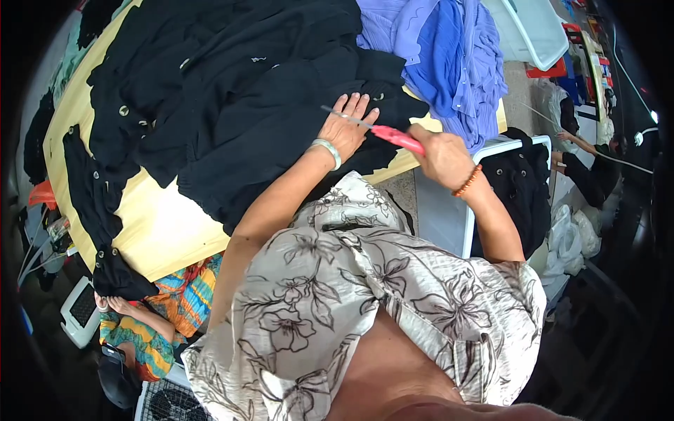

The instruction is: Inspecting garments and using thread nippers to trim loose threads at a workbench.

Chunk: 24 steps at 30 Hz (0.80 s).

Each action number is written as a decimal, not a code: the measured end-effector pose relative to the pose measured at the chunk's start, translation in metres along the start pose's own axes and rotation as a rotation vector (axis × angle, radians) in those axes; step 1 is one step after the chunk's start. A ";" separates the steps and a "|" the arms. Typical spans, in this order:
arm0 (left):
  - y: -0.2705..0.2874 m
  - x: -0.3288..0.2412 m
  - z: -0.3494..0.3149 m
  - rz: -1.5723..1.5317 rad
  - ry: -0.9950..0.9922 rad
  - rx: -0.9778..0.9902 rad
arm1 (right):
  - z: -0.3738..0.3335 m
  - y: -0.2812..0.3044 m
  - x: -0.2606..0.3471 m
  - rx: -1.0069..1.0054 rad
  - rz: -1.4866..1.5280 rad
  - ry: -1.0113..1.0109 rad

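A thin-bladed tool with a pinkish-red handle [399, 139] is gripped in my right hand [449, 160], its narrow metal shaft pointing left across the fingers of my left hand. My left hand [344, 128] lies flat, fingers stretched out, on a heap of black garments [239, 105] with small shiny round fasteners. The heap spreads over a pale yellow table [179, 235]. Purple-blue garments [456, 63] are piled at its far right. What the tool's tip touches, if anything, cannot be made out.
Beside my right arm, a pale bin [469, 217] holds black clothing [518, 182]. Another light tub [537, 31] stands at the far right. A person in patterned clothes [144, 351] touches black cloth at the lower left; someone in dark clothes [593, 168] is at the right.
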<state>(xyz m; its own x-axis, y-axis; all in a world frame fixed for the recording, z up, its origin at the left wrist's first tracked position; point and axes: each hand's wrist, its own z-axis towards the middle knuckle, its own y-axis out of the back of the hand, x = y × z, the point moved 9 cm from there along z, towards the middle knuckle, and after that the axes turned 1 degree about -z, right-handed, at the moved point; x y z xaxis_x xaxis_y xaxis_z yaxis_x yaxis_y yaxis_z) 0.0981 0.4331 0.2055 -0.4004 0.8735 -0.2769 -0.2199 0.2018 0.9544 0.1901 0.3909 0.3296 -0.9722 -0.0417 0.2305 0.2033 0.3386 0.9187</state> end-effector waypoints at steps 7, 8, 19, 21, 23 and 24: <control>0.000 0.000 0.000 -0.005 0.029 -0.043 | 0.006 0.009 -0.008 -0.036 -0.032 -0.012; 0.001 -0.003 0.005 -0.029 0.015 -0.034 | 0.000 0.004 -0.023 -0.011 -0.068 -0.089; 0.107 0.027 -0.082 -0.114 0.234 -0.405 | 0.008 0.007 0.016 -0.005 0.175 0.069; 0.147 0.076 -0.130 -0.132 0.538 -0.356 | 0.012 0.013 0.034 -0.015 0.110 0.146; 0.144 0.112 -0.203 0.106 0.779 -0.514 | 0.024 0.020 0.069 -0.079 0.039 0.308; 0.120 0.132 -0.237 0.121 0.909 -0.483 | 0.031 0.016 0.084 -0.026 0.033 0.310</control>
<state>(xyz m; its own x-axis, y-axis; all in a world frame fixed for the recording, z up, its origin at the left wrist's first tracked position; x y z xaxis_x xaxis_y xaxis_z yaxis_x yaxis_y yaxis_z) -0.1923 0.4675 0.2568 -0.9198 0.1715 -0.3529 -0.3863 -0.2391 0.8908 0.1083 0.4217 0.3537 -0.8840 -0.3171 0.3435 0.2411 0.3204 0.9161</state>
